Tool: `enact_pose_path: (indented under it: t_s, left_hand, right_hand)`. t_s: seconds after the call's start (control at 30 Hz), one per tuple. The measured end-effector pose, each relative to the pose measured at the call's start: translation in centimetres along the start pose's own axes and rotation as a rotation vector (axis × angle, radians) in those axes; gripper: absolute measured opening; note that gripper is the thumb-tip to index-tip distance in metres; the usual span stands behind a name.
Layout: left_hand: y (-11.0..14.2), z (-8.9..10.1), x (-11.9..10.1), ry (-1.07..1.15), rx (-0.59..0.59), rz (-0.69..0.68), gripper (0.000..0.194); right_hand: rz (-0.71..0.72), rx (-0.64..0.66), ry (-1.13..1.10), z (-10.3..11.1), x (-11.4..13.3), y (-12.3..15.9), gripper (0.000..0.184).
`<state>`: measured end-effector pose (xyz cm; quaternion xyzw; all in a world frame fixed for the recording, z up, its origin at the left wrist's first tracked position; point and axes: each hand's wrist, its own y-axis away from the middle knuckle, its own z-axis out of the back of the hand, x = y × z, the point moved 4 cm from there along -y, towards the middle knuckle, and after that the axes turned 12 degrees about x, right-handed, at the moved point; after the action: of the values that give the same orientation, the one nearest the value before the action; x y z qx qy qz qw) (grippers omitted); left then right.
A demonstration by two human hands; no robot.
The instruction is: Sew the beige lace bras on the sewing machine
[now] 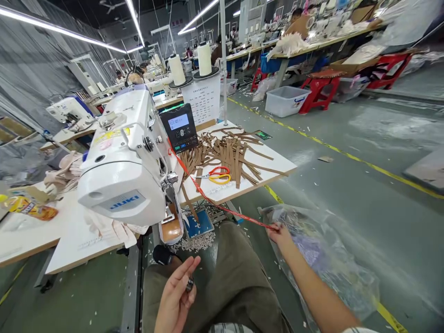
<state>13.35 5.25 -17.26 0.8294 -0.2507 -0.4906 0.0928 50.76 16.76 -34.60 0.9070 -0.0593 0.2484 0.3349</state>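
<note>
My right hand (280,234) is closed on the free end of a red ribbon-like cord (225,209). The cord stretches taut back to the white JUKI sewing machine (121,152), where it passes behind the machine head. My left hand (177,292) is raised over my lap, palm partly up. A small dark, shiny round object (189,284) sits in its curled fingers; its kind is not clear. Orange-handled scissors (218,175) lie on the white table beside a heap of brown fabric strips (232,155).
A control panel (178,127) with a lit screen stands behind the machine. Two thread cones (204,59) rise above it. Pale fabric pieces (114,226) and a drink bottle (29,208) are on the left. A plastic bag (319,254) lies on the floor at right. Scraps surround a blue pedal (199,224).
</note>
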Motion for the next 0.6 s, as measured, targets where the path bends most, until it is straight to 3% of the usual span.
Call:
enact_pose_path:
  t_s: [0.13,0.27,0.37,0.47,0.53,0.6]
  left_hand:
    - [-1.4,-0.3,-0.2,-0.139,0.014,-0.008,0.042]
    - [-2.1,-1.4,-0.8,-0.327,0.055,-0.021,0.047]
    - [-2.2,-2.8,-1.4,-0.433,0.176,-0.034,0.052]
    - [-2.1,-3.9,-1.5,-0.482,0.281,-0.008,0.057]
    - [-1.8,-4.3,-1.3,-0.504,0.331,0.013,0.060]
    - [-1.4,-4.3,-0.9,-0.531,0.362,0.034,0.064]
  right_hand:
    - [-0.013,-0.079,0.222,2.8,1.1,1.8,0.024]
    - [-0.095,0.059,0.480,1.8,-2.4,5.9,0.027]
    - [-0.250,0.286,0.618,-0.7,-6.4,10.6,0.042]
    - [-0.478,0.724,0.756,-4.8,-9.8,16.0,0.051]
    - [-0.558,0.943,0.789,-7.1,-10.9,18.9,0.051]
    - [-0.559,1.035,0.802,-8.8,-11.3,20.5,0.049]
